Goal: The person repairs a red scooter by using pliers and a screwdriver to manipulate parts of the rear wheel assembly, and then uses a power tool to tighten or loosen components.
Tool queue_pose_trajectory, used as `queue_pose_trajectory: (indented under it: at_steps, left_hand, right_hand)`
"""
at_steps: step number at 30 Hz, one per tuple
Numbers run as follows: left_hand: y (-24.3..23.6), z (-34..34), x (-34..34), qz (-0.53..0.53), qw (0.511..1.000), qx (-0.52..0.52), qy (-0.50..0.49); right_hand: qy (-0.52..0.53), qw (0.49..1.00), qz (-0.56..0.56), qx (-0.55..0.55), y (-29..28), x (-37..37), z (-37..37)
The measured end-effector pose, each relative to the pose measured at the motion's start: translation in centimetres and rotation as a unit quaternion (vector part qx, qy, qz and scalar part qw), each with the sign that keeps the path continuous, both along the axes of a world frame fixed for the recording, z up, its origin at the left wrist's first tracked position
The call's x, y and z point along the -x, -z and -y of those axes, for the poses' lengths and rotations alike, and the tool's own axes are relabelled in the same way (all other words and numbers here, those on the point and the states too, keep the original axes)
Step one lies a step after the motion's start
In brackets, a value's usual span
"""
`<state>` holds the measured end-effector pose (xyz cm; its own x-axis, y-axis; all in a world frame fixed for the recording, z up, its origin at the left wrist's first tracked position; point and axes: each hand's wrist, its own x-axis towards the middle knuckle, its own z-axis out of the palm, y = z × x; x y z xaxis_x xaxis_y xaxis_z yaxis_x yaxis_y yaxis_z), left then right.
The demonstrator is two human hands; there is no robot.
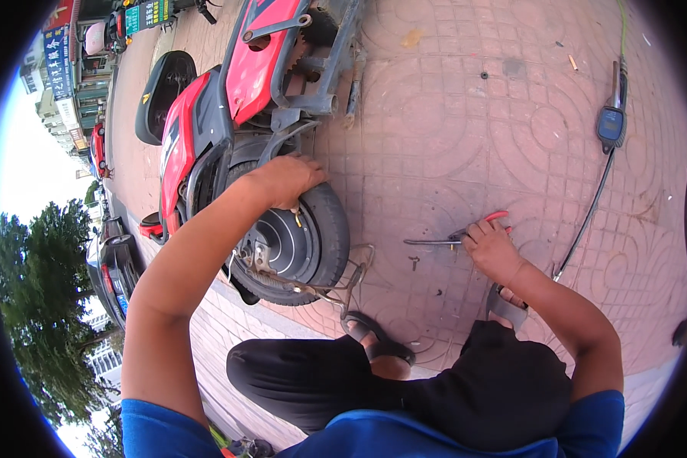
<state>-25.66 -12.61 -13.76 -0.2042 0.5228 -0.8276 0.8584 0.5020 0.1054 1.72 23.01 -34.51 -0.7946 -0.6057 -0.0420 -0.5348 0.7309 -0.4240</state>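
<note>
A red and black scooter [248,69] lies on its side on the paving. My left hand [294,183] has its fingers curled over the top of its rear tyre [324,237]. Just below those fingers a brass valve stem [298,219] sticks out near the wheel rim. My right hand [487,244] grips red-handled pliers [498,216] low over the paving, beside a dark, long, thin tool tip [427,242] pointing left; whether that belongs to the pliers I cannot tell. A small dark metal piece [414,262] lies below them.
An air hose with a gauge [611,126] runs along the right. A bent metal stand [355,282] juts from the wheel toward my sandalled foot [366,332]. Parked cars [111,275], trees [38,305] and shopfronts [72,91] line the left.
</note>
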Motion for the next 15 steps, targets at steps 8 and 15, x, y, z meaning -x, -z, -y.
queue_pose_trajectory:
  at_steps: [8, 15]
  left_hand:
    - [-0.2, 0.4, -0.8, -0.035, 0.999, -0.017, 0.012]
    - [0.1, 0.2, -0.4, -0.023, 1.000, -0.008, 0.014]
  right_hand:
    - [-0.016, 0.999, -0.042, -0.021, -0.8, -2.2, -2.3]
    - [0.086, 0.986, 0.103, 0.098, -2.2, -3.8, -2.4]
